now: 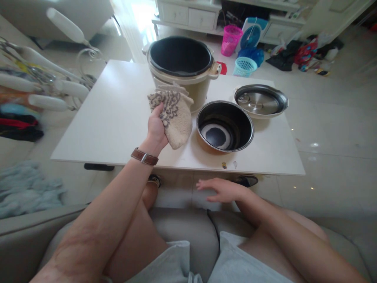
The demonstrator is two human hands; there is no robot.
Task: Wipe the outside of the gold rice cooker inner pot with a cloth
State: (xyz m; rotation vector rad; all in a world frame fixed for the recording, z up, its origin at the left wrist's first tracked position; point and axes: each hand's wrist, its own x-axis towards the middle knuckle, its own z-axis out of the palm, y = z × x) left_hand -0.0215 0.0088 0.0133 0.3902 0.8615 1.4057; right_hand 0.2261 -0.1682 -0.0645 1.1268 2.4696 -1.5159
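My left hand [156, 127] is raised over the white table [112, 118] and grips a beige patterned cloth [175, 114], which hangs down in front of the cream cooker body [182, 65]. A brown watch strap sits on that wrist. My right hand [222, 190] hovers low near the table's front edge, above my knee, fingers stretched out and holding nothing. The black inner pot [225, 125] stands on the table just right of the cloth. The steel lid [260, 101] lies upside down behind it to the right.
A drying rack with white bars [44, 84] stands left of the table. On the floor beyond are a pink basket [230, 39], a blue basket [245, 66] and a small fan [251, 35]. I sit on a grey sofa [182, 228]. A blue-grey rug [26, 188] lies at left.
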